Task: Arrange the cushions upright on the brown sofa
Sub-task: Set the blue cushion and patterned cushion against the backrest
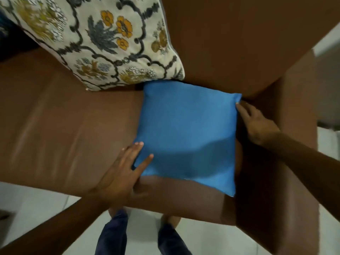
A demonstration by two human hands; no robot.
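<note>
A plain blue cushion [187, 133] lies flat on the brown sofa's seat [64, 129], next to the right armrest [287, 144]. My left hand [119, 173] rests on the cushion's lower left corner, fingers spread over the fabric. At the upper right corner, my right hand [257, 122] touches the cushion's edge with its fingertips. A cream cushion with yellow and grey flowers [103, 41] leans against the sofa's backrest [239, 37], just above and left of the blue one, touching its top edge.
A dark blue object [7, 34] shows at the far left behind the flowered cushion. White tiled floor [36, 201] runs along the sofa's front, where my legs in dark trousers [114, 234] stand. Bare seat stretches to the left.
</note>
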